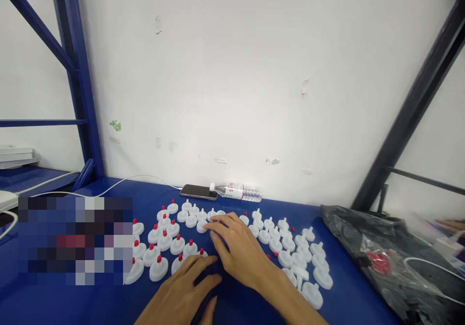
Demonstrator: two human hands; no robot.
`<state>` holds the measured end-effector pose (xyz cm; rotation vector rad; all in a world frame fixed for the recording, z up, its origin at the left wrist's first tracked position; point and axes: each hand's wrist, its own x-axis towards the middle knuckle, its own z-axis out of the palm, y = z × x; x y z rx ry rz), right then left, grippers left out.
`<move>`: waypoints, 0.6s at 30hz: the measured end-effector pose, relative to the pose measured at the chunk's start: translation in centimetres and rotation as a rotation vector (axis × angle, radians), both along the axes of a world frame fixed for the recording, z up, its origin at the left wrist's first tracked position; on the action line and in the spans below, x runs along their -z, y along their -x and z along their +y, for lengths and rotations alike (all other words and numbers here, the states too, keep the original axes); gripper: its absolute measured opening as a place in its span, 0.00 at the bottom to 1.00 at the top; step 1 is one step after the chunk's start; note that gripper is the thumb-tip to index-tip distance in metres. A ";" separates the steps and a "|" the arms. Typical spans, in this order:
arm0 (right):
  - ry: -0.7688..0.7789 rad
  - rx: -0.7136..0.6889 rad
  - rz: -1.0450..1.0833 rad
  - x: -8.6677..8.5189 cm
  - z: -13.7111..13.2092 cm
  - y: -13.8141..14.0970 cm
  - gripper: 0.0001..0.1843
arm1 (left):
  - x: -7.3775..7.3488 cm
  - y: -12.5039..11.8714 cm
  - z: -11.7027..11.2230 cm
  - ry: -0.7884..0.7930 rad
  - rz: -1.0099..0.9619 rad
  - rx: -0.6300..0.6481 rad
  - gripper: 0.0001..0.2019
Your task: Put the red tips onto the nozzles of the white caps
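My right hand [240, 247] reaches over the middle of the blue table, its fingers spread and a fingertip at the edge of a white spouted cap [201, 226]. Whether it presses on that cap I cannot tell. Lower down, my left hand [189, 286] has its fingers stretched out and its thumb apart, beside white caps with red tips [159, 269]. One red-tipped cap [202, 253] is partly covered by its fingers. Plain white spouted caps [275, 244] stand in a group to the right of my hands, a few small red tips [275, 255] lying among them.
A phone [198, 192] on a white cable and a clear water bottle [236, 191] lie along the wall. At right, a black plastic bag [348, 233] carries a clear bag of red pieces [379, 262]. Blue frame posts [82, 83] rise at left, where one patch is pixelated.
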<state>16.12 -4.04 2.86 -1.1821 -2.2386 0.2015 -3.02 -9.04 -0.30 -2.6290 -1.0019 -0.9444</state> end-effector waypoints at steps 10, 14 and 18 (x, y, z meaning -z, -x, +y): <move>0.130 -0.073 -0.176 0.3 0.5 0.2 0.30 | 1.5 0.3 0.8 -0.085 0.054 -0.134 0.13; 0.074 -0.075 -0.170 0.3 0.4 0.3 0.27 | 1.9 0.6 1.1 -0.076 0.009 -0.179 0.12; 0.096 -0.062 -0.198 0.5 0.6 0.3 0.28 | 1.9 0.5 1.1 -0.046 -0.005 -0.196 0.13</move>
